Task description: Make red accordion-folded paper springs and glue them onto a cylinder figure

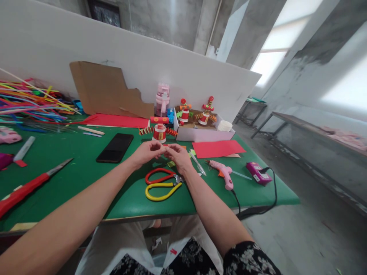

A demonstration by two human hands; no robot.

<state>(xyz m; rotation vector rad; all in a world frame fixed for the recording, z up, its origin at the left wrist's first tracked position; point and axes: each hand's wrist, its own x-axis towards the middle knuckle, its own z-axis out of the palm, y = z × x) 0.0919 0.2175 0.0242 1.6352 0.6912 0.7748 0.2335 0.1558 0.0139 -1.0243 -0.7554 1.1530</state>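
Observation:
My left hand [146, 153] and my right hand [178, 156] meet over the green table, fingertips pinched together. Whatever is between the fingertips is too small to make out. Just behind them stands a red and white paper-cup figure [159, 131] with folded orange paper arms and a red roll on top. Below my hands lie scissors [160, 185] with one red and one yellow handle; their blades are partly hidden by my right wrist. Small green paper pieces [171, 164] lie under my hands. A clear-wrapped pen-like item [197, 163] is right of my right hand.
A pink glue gun [225, 173], its cord and a purple box [258, 173] lie right. Red paper [218, 148] is near a white box [205, 134] holding two figures. Left are a black phone [115, 148], a red-handled knife [34, 187] and pipe cleaners [31, 101].

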